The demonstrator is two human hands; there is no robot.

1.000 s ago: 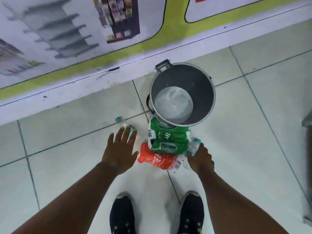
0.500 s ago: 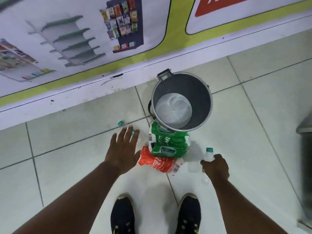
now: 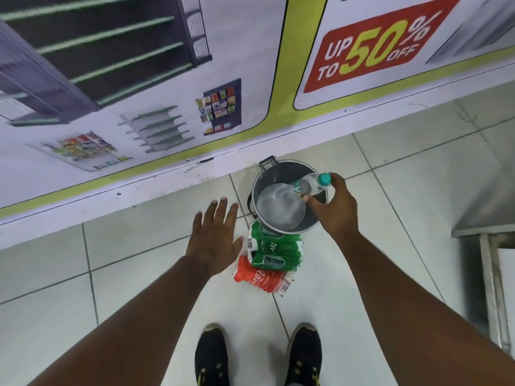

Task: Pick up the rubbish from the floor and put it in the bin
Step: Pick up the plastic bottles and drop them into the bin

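A round metal bin [image 3: 315, 223] stands open on the tiled floor by the wall, with nothing inside it. My right hand [image 3: 333, 208] holds a clear plastic bottle [image 3: 309, 185] with a teal cap over the bin's mouth. My left hand [image 3: 214, 235] hovers with fingers spread, left of the bin, holding nothing. On the floor just in front of the bin lie a crumpled green plastic wrapper [image 3: 274, 250] and a red plastic wrapper [image 3: 260, 278].
A printed banner wall [image 3: 167, 93] runs along the far side. A metal table leg and edge [image 3: 490, 246] stand at the right. My two black shoes [image 3: 211, 355] are on the tiles near the bottom.
My right hand lifted the bottle from the floor and carried it up over the bin. The left hand stayed spread beside the wrappers. The view rose.
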